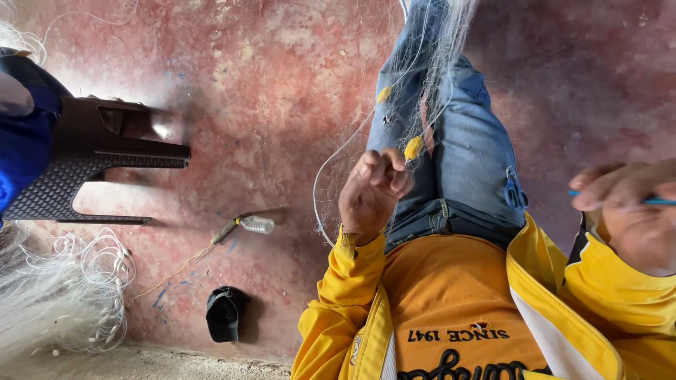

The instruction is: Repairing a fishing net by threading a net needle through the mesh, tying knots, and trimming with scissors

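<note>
The left hand (373, 193) is in the middle of the picture, just above the yellow sleeve (338, 295). Its fingers are curled in tight and pinch thin strands of a white fishing net (429, 63). The net hangs over the leg in blue jeans (472, 162) and runs up to the far top edge. A small yellow float (413, 148) on the net sits just beside the fingers.

The right hand (627, 211) is at the right edge, partly cut off. Its fingers are pressed together around a thin blue tool (658, 201) that sticks out toward the edge. The two hands are well apart, with the leg between them.

There is a lot of open red floor (267, 105) to the left of the left hand. On it lie a clear plastic bottle (257, 224) and a dark cap (225, 313), both well apart from the hands. At the far left edge are a dark plastic chair (91, 155) and a heap of white net (63, 295) beneath it.
</note>
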